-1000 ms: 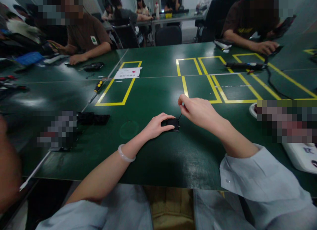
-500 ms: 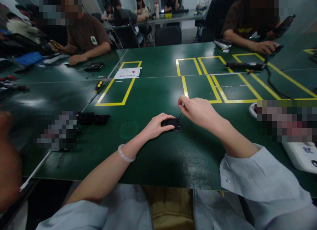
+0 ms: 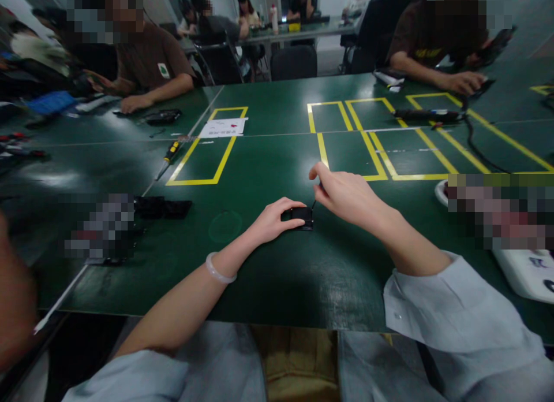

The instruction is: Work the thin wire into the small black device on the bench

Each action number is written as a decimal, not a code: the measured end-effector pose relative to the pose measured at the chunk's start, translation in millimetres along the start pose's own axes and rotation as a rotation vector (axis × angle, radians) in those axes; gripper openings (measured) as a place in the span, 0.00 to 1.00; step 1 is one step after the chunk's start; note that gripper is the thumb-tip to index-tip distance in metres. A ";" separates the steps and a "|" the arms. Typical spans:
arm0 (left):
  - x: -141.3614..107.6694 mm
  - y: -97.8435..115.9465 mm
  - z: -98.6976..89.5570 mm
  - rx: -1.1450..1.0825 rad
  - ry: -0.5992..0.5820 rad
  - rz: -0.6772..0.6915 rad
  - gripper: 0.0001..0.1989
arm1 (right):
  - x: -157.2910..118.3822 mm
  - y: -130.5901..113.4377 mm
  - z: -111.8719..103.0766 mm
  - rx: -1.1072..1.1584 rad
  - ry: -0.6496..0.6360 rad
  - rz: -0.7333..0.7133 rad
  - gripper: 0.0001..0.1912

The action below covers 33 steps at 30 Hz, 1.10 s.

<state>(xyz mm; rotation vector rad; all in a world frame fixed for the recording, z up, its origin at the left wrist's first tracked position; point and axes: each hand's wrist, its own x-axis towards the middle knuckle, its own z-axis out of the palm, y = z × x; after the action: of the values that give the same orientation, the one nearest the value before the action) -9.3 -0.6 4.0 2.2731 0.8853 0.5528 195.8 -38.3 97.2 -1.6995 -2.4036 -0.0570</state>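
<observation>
A small black square part (image 3: 302, 217) lies on the green table (image 3: 277, 286). My left hand (image 3: 281, 219) grips it from the left, thumb along the near side and fingers along the far side. Over its right edge is my right hand (image 3: 335, 188), with the index finger raised and bent and the thumb lower. A thin dark tool (image 3: 314, 205) slants from the right fingers down to the part's right edge; most of it is hidden by the hand.
A yellow-black screwdriver (image 3: 172, 152), a paper label (image 3: 223, 127) and black parts (image 3: 162, 207) lie to the left. At right are a white tray (image 3: 526, 269) and a black tool with a cable (image 3: 428, 114). People sit across; another person's arm (image 3: 15, 298) is at far left.
My right index finger has lifted away from the thumb, and the hand has dropped slightly. My left hand and the black part stay in place. The arm at far left has shifted down.
</observation>
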 end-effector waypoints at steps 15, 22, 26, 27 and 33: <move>-0.6 0.2 -0.2 -0.019 0.013 0.012 0.19 | 1.8 -0.3 -1.6 -0.056 -0.046 0.017 0.15; -0.5 -0.5 0.0 -0.013 0.019 0.015 0.20 | 0.3 0.1 -2.5 -0.019 -0.039 -0.007 0.14; -0.3 -1.4 0.5 -0.017 0.017 0.018 0.19 | 0.3 0.6 -1.6 0.004 -0.031 -0.013 0.13; -0.3 -1.6 0.6 -0.018 0.017 0.018 0.19 | 0.5 0.6 -1.5 0.002 -0.034 -0.010 0.13; -0.4 -1.1 0.8 -0.011 0.008 0.003 0.20 | 0.9 0.1 -2.7 -0.017 -0.031 -0.007 0.15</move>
<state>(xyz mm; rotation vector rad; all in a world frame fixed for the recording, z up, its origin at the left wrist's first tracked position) -9.6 -0.6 2.6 2.2638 0.8813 0.5673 196.0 -37.8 100.0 -1.7115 -2.4384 -0.0523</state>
